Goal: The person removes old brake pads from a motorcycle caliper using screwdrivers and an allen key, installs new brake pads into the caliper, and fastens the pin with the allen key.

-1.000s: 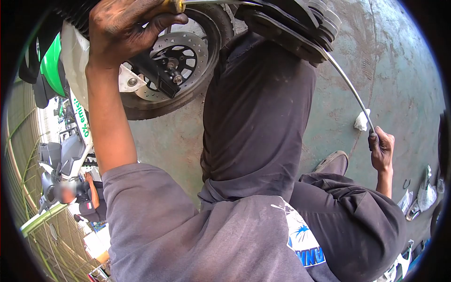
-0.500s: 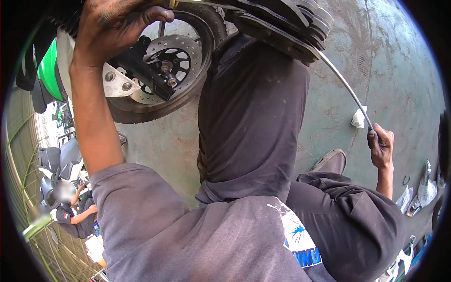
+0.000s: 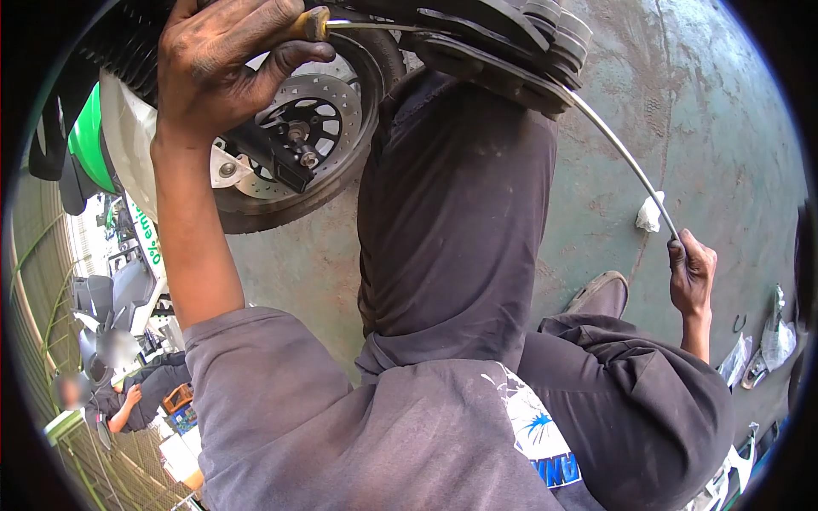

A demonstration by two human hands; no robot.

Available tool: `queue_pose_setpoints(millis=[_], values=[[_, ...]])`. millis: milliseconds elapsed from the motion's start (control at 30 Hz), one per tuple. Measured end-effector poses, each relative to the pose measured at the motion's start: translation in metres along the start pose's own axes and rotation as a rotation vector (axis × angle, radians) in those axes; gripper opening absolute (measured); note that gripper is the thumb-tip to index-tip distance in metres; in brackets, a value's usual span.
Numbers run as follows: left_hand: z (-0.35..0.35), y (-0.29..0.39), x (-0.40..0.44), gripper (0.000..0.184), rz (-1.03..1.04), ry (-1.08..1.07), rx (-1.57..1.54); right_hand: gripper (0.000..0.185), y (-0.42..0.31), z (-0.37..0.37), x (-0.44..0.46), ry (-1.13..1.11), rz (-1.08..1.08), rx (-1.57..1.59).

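Note:
My left hand, stained dark, is wrapped around the yellow handle of a screwdriver near the top edge. Its thin shaft runs right to a black ridged part that looks like a tyre on a rim, cut off by the top edge. That part lies over my raised knee. At the right, my right hand is closed on the lower end of a long, slightly curved metal rod. The rod's upper end goes in at the black part's lower edge, where its tip is hidden.
Left of my leg is a motorcycle wheel with a brake disc, beside green and white bodywork. A white crumpled item lies on the floor near the rod. Another person sits at the lower left among motorcycles.
My left hand has moved right and slightly down, bringing the screwdriver handle into view. The black part has shifted slightly left and down. My right hand has barely moved. The other person has shifted posture.

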State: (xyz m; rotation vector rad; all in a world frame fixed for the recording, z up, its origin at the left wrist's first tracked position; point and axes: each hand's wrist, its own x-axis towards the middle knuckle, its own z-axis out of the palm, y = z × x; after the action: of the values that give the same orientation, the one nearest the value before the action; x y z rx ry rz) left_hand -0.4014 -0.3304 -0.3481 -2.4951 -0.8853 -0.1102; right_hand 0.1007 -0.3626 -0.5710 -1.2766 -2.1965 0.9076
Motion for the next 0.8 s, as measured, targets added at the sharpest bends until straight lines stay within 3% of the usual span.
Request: queue_pose_setpoints(millis=[233, 300, 567, 800], values=[[0.01, 0.022, -0.009, 0.03, -0.244, -0.014, -0.09, 0.039, -0.015, 0.001, -0.006, 0.043, 0.052, -0.039], [0.008, 0.025, -0.006, 0.029, -0.203, 0.029, -0.085, 0.039, -0.017, -0.005, -0.006, 0.014, 0.061, -0.052], [-0.011, 0.046, -0.001, 0.026, -0.39, -0.154, -0.077, 0.043, -0.045, -0.025, -0.01, -0.035, 0.164, -0.187], [-0.013, 0.061, 0.003, 0.027, -0.501, -0.168, -0.023, 0.046, -0.068, -0.032, -0.018, -0.039, 0.267, -0.257]])
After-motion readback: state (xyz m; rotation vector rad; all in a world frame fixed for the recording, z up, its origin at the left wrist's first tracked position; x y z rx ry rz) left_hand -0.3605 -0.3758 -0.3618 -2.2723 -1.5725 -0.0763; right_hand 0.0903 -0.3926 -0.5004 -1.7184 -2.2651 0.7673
